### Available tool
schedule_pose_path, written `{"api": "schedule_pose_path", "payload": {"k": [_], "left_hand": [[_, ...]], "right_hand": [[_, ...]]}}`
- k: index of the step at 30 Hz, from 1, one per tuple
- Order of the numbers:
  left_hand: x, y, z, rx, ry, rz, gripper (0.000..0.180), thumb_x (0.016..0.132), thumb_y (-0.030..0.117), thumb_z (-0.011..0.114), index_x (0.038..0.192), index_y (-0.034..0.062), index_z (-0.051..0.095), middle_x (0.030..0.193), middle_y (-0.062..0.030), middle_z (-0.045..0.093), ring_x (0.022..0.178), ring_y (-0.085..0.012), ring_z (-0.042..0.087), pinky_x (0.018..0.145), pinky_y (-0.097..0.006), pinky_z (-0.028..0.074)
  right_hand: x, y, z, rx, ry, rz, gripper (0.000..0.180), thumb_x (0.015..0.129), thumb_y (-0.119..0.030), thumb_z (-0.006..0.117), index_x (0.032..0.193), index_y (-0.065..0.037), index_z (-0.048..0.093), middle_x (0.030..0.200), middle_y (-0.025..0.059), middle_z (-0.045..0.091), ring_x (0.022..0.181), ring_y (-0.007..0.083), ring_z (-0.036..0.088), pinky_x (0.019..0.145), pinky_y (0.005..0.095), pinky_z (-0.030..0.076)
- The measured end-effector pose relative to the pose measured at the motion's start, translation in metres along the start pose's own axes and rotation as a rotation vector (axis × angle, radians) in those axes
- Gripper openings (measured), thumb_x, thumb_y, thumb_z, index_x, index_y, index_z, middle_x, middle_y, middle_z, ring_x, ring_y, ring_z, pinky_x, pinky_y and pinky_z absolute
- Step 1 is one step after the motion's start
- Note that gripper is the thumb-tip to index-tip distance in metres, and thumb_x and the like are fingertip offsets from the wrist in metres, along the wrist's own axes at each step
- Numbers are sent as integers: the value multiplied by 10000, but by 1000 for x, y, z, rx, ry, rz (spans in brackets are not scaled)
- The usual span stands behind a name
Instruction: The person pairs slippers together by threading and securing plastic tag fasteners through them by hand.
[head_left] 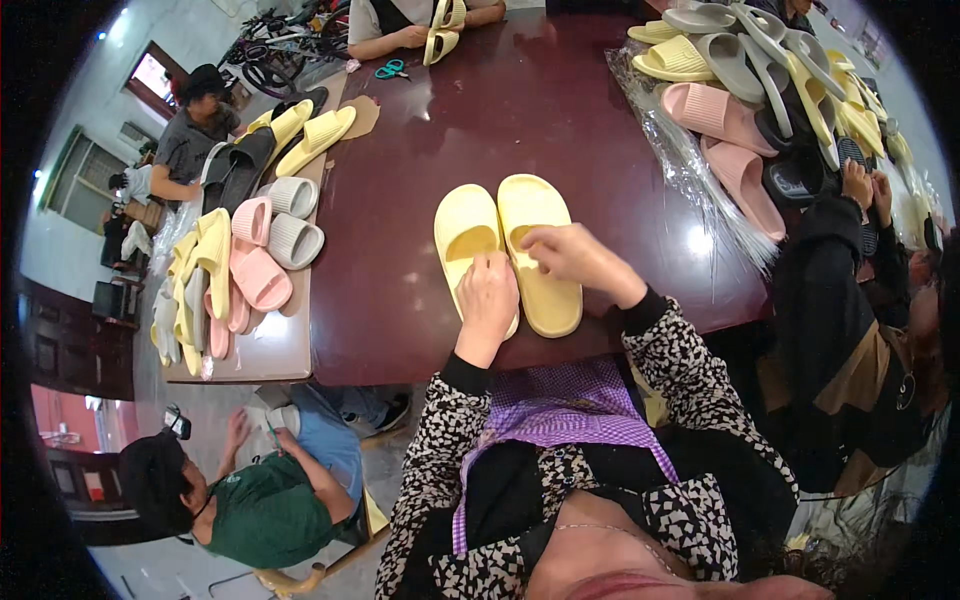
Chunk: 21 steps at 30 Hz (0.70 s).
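A pair of pale yellow slippers lies side by side on the dark red table, toes pointing away from me: a left slipper and a right slipper. Over the inner edge of the left slipper, my left hand has its fingers bent down and pressed together. My right hand reaches across the right slipper, its fingers curled near the strap opening. Whatever either hand pinches is too small or hidden to make out.
Piles of yellow, grey, pink and black slippers fill the side table at left. More slippers and clear plastic bags lie at right. Teal scissors rest at the far edge. Co-workers sit around, one across holding yellow slippers.
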<state>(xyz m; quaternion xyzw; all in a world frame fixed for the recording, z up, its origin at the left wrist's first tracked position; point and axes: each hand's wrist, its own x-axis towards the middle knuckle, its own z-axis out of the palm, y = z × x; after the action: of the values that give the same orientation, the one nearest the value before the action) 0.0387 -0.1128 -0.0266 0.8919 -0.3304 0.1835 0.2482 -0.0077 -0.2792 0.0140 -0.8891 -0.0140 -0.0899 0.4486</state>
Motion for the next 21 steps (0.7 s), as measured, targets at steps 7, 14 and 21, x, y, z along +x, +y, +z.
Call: {"api": "schedule_pose_path", "payload": {"k": [7,14,21], "left_hand": [[6,16,3,-10,-8,-2,71,842,90,588,812,26,598,784,-162,596,686,-343,614,611,-419,502],[5,-1,5,56,-17,-37,85,849,109,582,823,29,592,795,-174,594,693,-341,610,612,-401,504],[6,-12,21,108,-55,26,97,807,72,516,896,57,550,854,-131,571,815,-292,584,698,-410,477]], "right_hand": [[57,47,-59,-178,341,14,232,834,-196,605,886,21,668,798,201,663,762,340,663,667,393,517],[104,82,-35,-452,138,207,375,769,-343,635,825,25,684,859,240,651,852,403,631,752,455,496],[114,99,-30,-367,226,-9,279,805,-245,613,873,18,678,900,244,643,832,392,625,749,455,486]]}}
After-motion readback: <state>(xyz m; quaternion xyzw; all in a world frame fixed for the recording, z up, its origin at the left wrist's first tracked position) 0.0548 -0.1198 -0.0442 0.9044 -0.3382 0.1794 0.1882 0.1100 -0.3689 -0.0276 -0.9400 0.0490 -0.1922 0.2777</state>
